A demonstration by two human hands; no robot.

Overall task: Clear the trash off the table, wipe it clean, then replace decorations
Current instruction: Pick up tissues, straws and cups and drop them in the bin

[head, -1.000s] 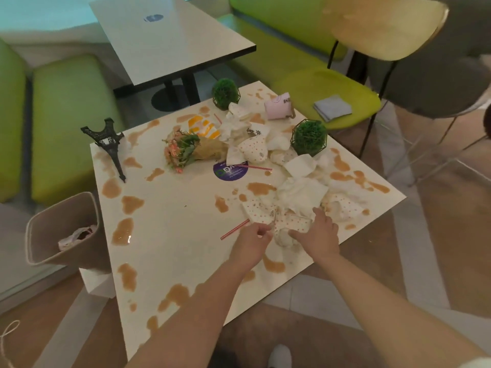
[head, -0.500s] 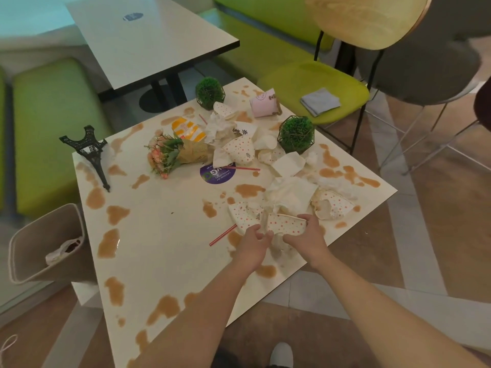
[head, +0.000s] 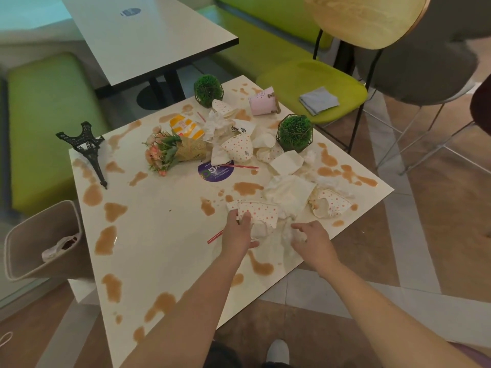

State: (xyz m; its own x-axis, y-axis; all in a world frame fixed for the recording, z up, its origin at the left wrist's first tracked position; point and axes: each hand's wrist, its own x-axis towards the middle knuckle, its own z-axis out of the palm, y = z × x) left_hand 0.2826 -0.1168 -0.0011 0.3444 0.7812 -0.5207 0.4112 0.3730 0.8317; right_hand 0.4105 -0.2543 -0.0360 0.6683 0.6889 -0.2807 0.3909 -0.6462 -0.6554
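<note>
A white table (head: pixel 164 235) is spattered with brown stains and strewn with trash. My left hand (head: pixel 237 233) grips a crushed polka-dot paper cup (head: pixel 261 211) near the front edge. My right hand (head: pixel 309 239) hovers with curled fingers over a crumpled white tissue (head: pixel 289 232) and holds nothing. More dotted cups (head: pixel 330 203) (head: pixel 237 148), napkins (head: pixel 288 191), red straws (head: pixel 215 236), and a pink cup (head: pixel 263 102) lie around. Decorations on the table: a black Eiffel tower (head: pixel 89 148), a flower bouquet (head: pixel 172 151), and two green ball plants (head: pixel 208 90) (head: pixel 295 132).
A beige waste bin (head: pixel 39 240) with some trash stands at the table's left side. A green-seated chair (head: pixel 313 86) holding a grey folded cloth (head: pixel 318 99) is behind right. Another table (head: pixel 143 35) and green benches (head: pixel 47 107) stand behind.
My right hand has let go of the dotted cup and pulled back to the right over the tissue. My left hand keeps hold of the cup.
</note>
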